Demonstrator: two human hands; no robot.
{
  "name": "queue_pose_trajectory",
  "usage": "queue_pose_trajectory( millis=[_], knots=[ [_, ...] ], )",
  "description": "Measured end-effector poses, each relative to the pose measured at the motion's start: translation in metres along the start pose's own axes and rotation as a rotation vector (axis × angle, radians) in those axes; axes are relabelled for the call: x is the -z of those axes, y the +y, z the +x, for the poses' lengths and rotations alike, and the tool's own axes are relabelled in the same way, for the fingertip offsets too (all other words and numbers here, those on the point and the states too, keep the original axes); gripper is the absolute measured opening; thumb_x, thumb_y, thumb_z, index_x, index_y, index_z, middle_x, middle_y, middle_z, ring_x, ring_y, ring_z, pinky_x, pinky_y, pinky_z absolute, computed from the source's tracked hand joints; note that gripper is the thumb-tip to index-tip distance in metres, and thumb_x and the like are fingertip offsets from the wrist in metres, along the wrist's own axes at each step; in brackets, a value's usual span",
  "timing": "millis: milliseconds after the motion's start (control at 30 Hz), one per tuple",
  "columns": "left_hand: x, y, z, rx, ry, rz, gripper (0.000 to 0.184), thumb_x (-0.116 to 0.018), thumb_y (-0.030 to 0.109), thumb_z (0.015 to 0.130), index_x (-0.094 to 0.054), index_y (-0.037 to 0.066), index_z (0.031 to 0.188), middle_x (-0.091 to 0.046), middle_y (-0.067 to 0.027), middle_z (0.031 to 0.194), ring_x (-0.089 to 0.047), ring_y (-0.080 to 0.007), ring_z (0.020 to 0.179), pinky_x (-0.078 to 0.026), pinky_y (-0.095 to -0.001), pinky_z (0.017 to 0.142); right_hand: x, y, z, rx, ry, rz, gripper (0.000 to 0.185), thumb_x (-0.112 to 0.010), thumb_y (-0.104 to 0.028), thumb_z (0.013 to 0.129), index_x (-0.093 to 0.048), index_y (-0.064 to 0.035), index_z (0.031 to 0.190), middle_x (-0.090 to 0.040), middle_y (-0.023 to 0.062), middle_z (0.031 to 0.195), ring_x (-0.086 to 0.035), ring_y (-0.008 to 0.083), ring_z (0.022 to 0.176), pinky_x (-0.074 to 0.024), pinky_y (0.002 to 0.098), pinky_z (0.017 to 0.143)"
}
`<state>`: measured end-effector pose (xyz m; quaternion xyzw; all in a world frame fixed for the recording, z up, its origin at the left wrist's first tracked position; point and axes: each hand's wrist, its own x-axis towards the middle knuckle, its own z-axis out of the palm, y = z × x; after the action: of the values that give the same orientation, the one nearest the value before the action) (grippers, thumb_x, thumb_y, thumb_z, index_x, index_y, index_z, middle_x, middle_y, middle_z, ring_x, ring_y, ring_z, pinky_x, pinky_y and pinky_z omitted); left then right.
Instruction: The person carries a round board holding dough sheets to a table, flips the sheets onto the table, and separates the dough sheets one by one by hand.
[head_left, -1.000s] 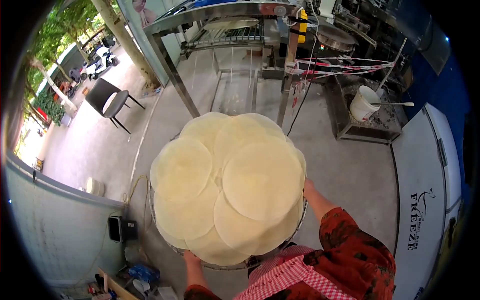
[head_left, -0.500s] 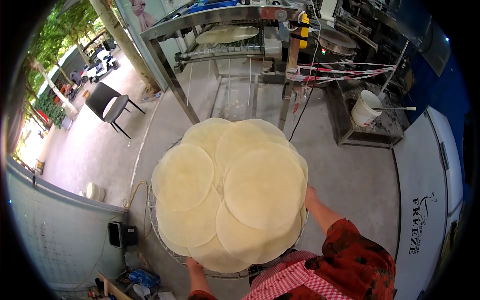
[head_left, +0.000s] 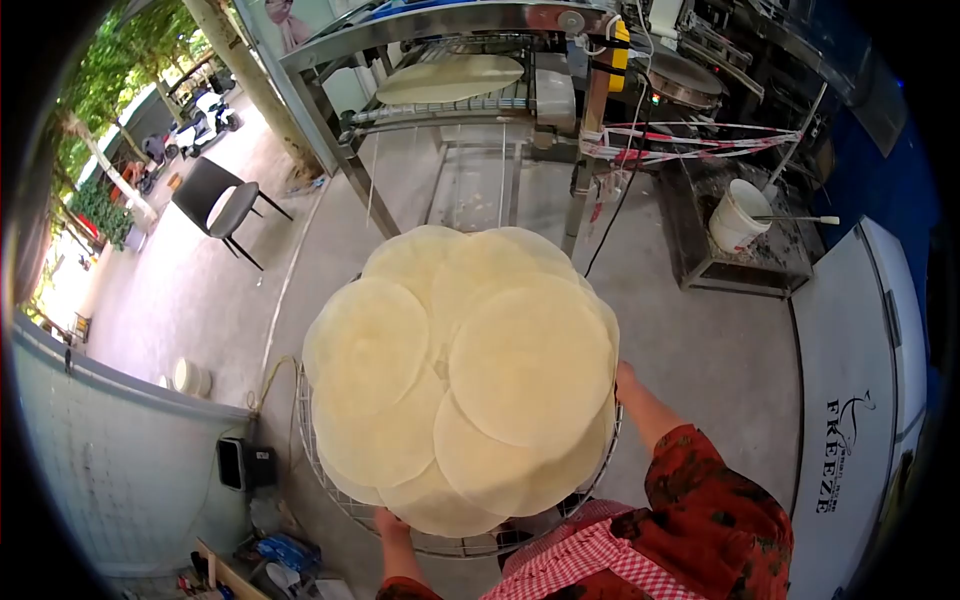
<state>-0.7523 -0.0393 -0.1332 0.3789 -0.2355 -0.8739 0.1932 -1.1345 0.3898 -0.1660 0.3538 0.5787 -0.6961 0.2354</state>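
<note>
A large round wire rack (head_left: 455,546) is in front of my body, piled with several thin, pale round flatbreads (head_left: 530,360) that overlap one another. My left hand (head_left: 393,523) holds the rack's near rim at lower left, its fingers partly hidden under the edge. On the right rim, my right hand (head_left: 628,383) grips the rack, with the fingertips out of sight behind the breads. Beyond the rack, another flat round sheet (head_left: 450,79) lies on the wire conveyor (head_left: 440,112) of a metal-framed machine.
Ahead, a steel frame (head_left: 345,180) carries the conveyor. To the right are a low metal stand (head_left: 740,262) with a white bucket (head_left: 738,215), red-and-white tape (head_left: 700,140) and a white freezer (head_left: 850,370). A black chair (head_left: 225,205) stands left. A dark cable hangs near the frame.
The sheet on the conveyor has come slightly nearer to me. The bread pile sits a little higher in view, and more of the rack's near wire edge shows. Both hands keep their hold.
</note>
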Motion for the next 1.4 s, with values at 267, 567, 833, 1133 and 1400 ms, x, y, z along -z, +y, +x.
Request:
queue_pose_trajectory(
  millis=[267,567,833,1133,1400],
  knots=[
    [0.05,-0.014,0.022,0.0,-0.012,0.0,0.044,-0.039,0.026,0.096,-0.042,0.001,0.132,-0.05,-0.0141,0.131,-0.052,-0.0323,0.115,-0.046,-0.0449,0.095,0.026,0.018,0.035,0.037,-0.067,0.084,0.038,-0.053,-0.025,0.092,-0.057,0.0025,0.118,-0.063,0.0154,0.11,-0.063,0.0278,0.09,-0.0505,0.0405,0.079],
    [-0.013,-0.006,0.004,-0.101,-0.17,0.092,0.048,-0.041,0.031,0.096,-0.039,0.002,0.134,-0.051,-0.0121,0.128,-0.053,-0.0283,0.112,-0.048,-0.0405,0.09,0.027,0.005,0.006,-0.04,-0.032,0.139,0.041,-0.052,-0.025,0.091,-0.055,0.0036,0.121,-0.062,0.0165,0.111,-0.062,0.0301,0.091,-0.0503,0.0406,0.079],
    [-0.037,-0.007,-0.003,-0.218,-0.109,0.108,0.048,-0.038,0.033,0.098,-0.041,0.0,0.132,-0.053,-0.0129,0.125,-0.056,-0.0262,0.107,-0.049,-0.0369,0.086,0.054,0.017,0.042,0.014,-0.127,0.134,0.049,-0.055,-0.033,0.089,-0.054,0.0024,0.122,-0.061,0.0157,0.115,-0.061,0.029,0.096,-0.0501,0.0393,0.079],
    [-0.081,0.012,-0.026,-0.317,-0.037,0.185,0.045,-0.041,0.031,0.096,-0.047,-0.002,0.127,-0.057,-0.0124,0.118,-0.059,-0.0256,0.101,-0.05,-0.037,0.083,0.028,-0.013,-0.024,0.088,-0.034,-0.15,0.048,-0.053,-0.034,0.089,-0.055,0.002,0.121,-0.062,0.0123,0.111,-0.061,0.0257,0.095,-0.0492,0.0372,0.076],
    [-0.095,0.017,-0.051,-0.298,-0.023,0.107,0.045,-0.042,0.029,0.096,-0.045,-0.002,0.129,-0.056,-0.0126,0.121,-0.058,-0.026,0.103,-0.049,-0.0375,0.084,0.017,-0.021,-0.048,0.1,-0.058,-0.109,0.043,-0.052,-0.029,0.09,-0.057,0.0028,0.118,-0.063,0.0118,0.11,-0.062,0.024,0.094,-0.0487,0.0337,0.078]
  ],
)
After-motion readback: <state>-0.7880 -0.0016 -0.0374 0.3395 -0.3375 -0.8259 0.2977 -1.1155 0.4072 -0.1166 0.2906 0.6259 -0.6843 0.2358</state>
